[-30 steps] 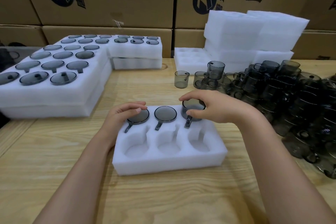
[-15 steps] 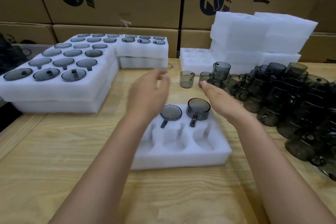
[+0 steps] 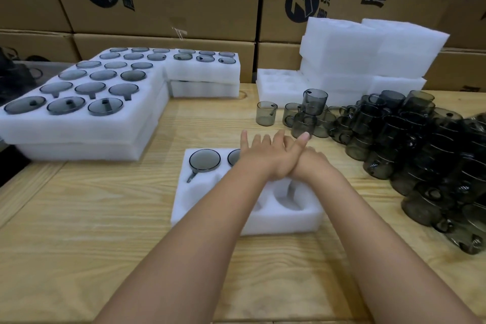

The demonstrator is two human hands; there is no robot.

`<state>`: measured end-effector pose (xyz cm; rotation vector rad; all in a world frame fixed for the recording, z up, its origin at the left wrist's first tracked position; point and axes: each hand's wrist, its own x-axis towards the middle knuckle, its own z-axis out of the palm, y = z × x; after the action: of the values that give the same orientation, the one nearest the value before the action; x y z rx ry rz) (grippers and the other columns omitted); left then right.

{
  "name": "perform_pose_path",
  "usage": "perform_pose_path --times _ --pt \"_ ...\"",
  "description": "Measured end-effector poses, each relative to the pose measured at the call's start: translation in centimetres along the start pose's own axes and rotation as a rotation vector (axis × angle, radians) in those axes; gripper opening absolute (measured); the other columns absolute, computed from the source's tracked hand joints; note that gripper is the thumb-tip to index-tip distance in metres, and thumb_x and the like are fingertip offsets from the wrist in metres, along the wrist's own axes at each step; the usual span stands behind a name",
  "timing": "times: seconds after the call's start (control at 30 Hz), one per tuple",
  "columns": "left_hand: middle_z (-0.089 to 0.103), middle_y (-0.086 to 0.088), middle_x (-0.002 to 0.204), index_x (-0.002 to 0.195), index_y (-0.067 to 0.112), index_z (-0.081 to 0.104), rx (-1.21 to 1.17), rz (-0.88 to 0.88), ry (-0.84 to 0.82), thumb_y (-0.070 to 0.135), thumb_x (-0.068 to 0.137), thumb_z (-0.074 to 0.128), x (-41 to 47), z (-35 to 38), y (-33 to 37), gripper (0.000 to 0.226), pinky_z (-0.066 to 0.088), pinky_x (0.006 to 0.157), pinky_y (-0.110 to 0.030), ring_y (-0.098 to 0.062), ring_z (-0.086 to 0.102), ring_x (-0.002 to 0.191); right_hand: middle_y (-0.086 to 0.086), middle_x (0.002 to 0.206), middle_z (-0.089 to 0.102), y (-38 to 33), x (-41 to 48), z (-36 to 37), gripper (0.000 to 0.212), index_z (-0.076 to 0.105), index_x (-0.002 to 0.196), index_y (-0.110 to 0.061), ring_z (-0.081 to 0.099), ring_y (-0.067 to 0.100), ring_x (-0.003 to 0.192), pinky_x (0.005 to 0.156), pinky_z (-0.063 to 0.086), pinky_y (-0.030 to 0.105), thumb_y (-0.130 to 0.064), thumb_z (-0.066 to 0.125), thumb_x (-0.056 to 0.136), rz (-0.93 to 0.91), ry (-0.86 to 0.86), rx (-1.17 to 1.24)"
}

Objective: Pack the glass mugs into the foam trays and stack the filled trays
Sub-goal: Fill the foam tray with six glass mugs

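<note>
In the near foam tray [image 3: 218, 208] one glass mug [image 3: 204, 160] fills the far-left pocket, and a second mug [image 3: 233, 156] is half hidden by the left hand [image 3: 265, 156], fingers straight, crossed over the right hand [image 3: 315, 163], whose fingers are too blurred to judge. Beyond, loose mugs [image 3: 420, 139] heap at right, and stacked trays [image 3: 79, 123] at far left hold mugs in rows. The cardboard boxes [image 3: 171, 21] behind bear a round black logo [image 3: 302, 0] and the character 惠, with other writing cut off.

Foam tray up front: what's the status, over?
Left hand open, crossed over right hand, grip unclear. Foam tray: two back-row mugs seen, visible front pockets empty. Arms cover its middle.
</note>
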<state>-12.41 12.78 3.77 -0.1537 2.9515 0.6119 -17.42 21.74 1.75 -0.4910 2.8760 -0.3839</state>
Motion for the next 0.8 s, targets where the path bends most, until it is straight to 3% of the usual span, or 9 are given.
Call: perform_pose_path --times 0.1,0.2,0.3,0.33,0.4,0.47,0.53,0.7,0.8 --pt "0.008 -0.005 0.161 0.153 0.027 0.003 0.047 -0.016 0.004 0.074 0.085 -0.003 -0.6 0.2 0.2 0.082 -0.025 0.108 -0.050 -0.023 -0.004 0.148 -0.002 0.148 0.027 0.1 0.2 1.0 0.061 0.024 0.144 -0.024 0.037 0.021 0.131 0.108 0.032 0.043 -0.039 0.047 0.090 -0.082 0.008 -0.018" --pt "0.003 -0.008 0.161 0.152 0.032 -0.001 0.167 -0.047 0.004 0.074 0.086 -0.002 -1.3 -0.3 -0.1 0.079 -0.028 0.105 -0.054 -0.024 -0.009 0.148 0.003 0.134 0.039 0.5 0.3 1.1 0.046 0.039 0.135 -0.017 0.046 0.022 0.116 0.096 0.040 0.037 -0.033 0.045 0.092 -0.147 0.036 0.042" --pt "0.014 -0.005 0.159 0.151 0.032 0.010 0.266 -0.043 0.299 0.067 0.092 0.020 -2.4 -2.1 -3.6 0.070 -0.017 0.110 -0.057 -0.021 0.005 0.148 0.012 0.123 0.051 0.5 0.0 0.9 0.036 0.049 0.124 -0.019 0.049 0.030 0.112 0.090 0.040 0.037 -0.037 0.029 0.099 -0.063 0.111 0.239" --pt "0.027 -0.004 0.155 0.149 0.031 0.021 0.201 -0.073 0.449 0.062 0.092 0.030 -3.0 -2.8 -5.5 0.065 -0.005 0.113 -0.056 -0.021 0.018 0.145 0.014 0.124 0.052 0.5 -0.2 1.0 0.039 0.048 0.126 -0.020 0.047 0.032 0.115 0.089 0.037 0.038 -0.039 0.024 0.101 -0.036 0.133 0.281" --pt "0.050 -0.003 0.139 0.136 0.027 0.044 -0.219 -0.179 0.677 0.051 0.092 0.045 -4.1 -3.6 -9.3 0.050 0.027 0.107 -0.044 -0.021 0.046 0.125 0.015 0.128 0.051 0.3 -0.5 1.0 0.042 0.046 0.129 -0.020 0.045 0.032 0.118 0.091 0.034 0.039 -0.040 0.020 0.102 -0.029 0.136 0.291" --pt "0.060 -0.004 0.125 0.119 0.024 0.054 -0.951 -0.234 0.673 0.036 0.094 0.053 -5.3 -3.1 -11.9 0.028 0.042 0.084 -0.029 -0.012 0.058 0.099 0.014 0.129 0.051 0.1 -0.8 0.8 0.042 0.045 0.130 -0.021 0.044 0.031 0.119 0.093 0.035 0.039 -0.039 0.019 0.102 -0.035 0.132 0.284" --pt "0.063 -0.008 0.114 0.106 0.019 0.058 -1.433 -0.233 0.618 0.022 0.094 0.055 -5.6 -1.5 -13.1 0.013 0.047 0.072 -0.025 -0.014 0.061 0.084 0.014 0.128 0.052 0.0 -0.9 0.6 0.042 0.045 0.130 -0.021 0.045 0.030 0.117 0.094 0.036 0.040 -0.039 0.019 0.102 -0.031 0.137 0.286" --pt "0.061 -0.011 0.114 0.103 0.014 0.063 -1.365 -0.037 0.505 0.001 0.093 0.048 -4.9 0.2 -14.3 0.022 0.046 0.088 -0.035 -0.021 0.060 0.096 0.011 0.127 0.053 0.1 -1.1 0.8 0.044 0.046 0.128 -0.019 0.047 0.030 0.116 0.093 0.039 0.040 -0.042 0.021 0.101 -0.016 0.156 0.264" --pt "0.063 -0.007 0.111 0.110 0.012 0.060 -1.450 -0.032 0.479 -0.004 0.090 0.046 -4.8 0.0 -14.6 0.029 0.049 0.079 -0.032 -0.018 0.063 0.089 0.012 0.115 0.058 0.5 -1.1 -0.1 0.045 0.056 0.117 -0.010 0.051 0.032 0.108 0.083 0.038 0.037 -0.041 0.029 0.100 -0.026 0.444 0.203"
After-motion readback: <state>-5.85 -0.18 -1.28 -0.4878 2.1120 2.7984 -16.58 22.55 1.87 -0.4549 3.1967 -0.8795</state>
